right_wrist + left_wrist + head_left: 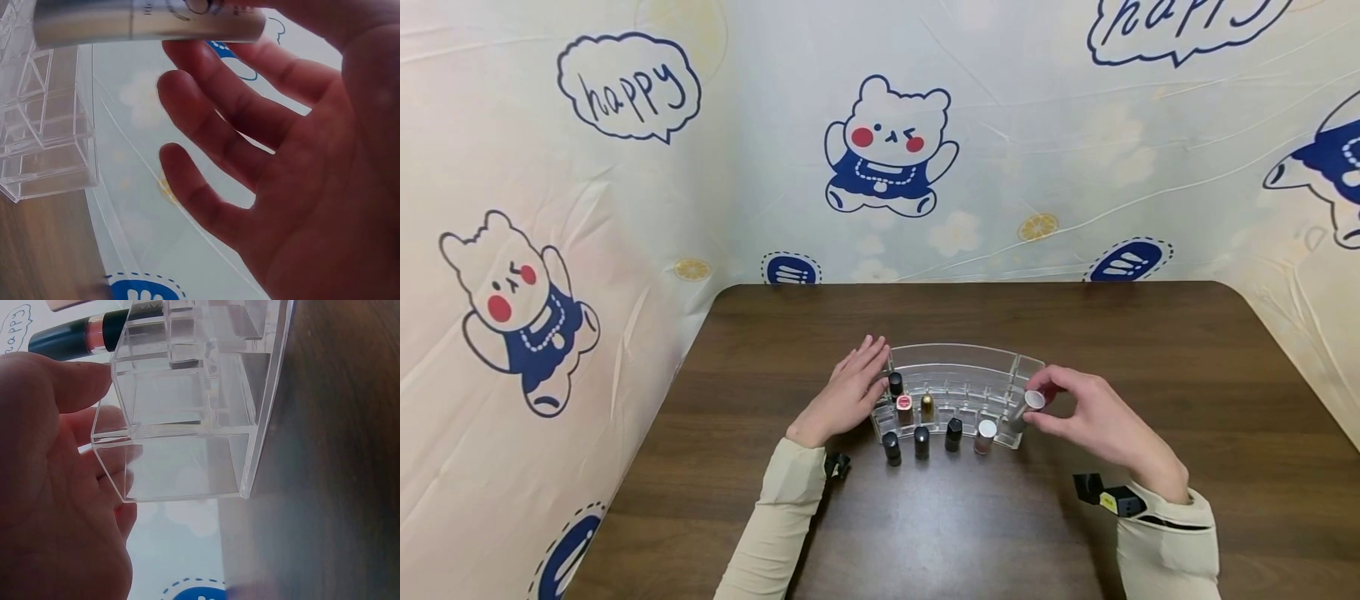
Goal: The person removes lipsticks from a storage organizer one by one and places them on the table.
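Note:
A clear stepped lipstick organizer stands on the table. My left hand rests against its left end with fingers extended; in the left wrist view the thumb is at the clear edge, near a dark lipstick tube. My right hand pinches a silver lipstick tube between thumb and fingers, over the organizer's right end. In the right wrist view this tube lies across the top, the other fingers spread below it.
On the organizer's left part are a black-capped tube, a red-and-white-topped tube and a gold tube. Along its front edge stand several more, among them a black one and a silver-topped one. A printed cloth hangs behind the table.

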Demonstrator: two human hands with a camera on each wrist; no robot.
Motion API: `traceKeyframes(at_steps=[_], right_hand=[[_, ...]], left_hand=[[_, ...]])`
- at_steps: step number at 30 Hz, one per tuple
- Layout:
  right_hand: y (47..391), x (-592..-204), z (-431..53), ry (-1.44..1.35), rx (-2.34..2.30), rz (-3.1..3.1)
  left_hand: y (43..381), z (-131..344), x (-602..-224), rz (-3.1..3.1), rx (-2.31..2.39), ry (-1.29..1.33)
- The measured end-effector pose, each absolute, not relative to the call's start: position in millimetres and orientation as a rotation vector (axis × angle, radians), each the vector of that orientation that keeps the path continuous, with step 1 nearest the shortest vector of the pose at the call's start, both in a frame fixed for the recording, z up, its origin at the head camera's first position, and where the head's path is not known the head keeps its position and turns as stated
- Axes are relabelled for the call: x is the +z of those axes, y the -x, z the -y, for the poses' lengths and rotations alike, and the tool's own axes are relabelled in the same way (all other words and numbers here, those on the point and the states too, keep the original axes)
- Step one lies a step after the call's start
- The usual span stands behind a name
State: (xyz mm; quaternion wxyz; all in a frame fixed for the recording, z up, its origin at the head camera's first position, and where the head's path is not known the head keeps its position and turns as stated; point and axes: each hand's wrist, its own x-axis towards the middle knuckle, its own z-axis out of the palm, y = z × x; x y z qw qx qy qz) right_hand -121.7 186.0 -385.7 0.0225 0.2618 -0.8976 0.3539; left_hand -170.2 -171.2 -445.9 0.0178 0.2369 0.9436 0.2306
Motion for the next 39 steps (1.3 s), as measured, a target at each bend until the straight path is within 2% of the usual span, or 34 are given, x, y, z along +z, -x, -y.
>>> traceKeyframes(at_steps=[39], right_hand=[[123.2,-390.1,-176.7,-0.930,1.159,3.076]], left_hand=[[169.1,170.0,-444.7,-2.938,0.728,-0.746]])
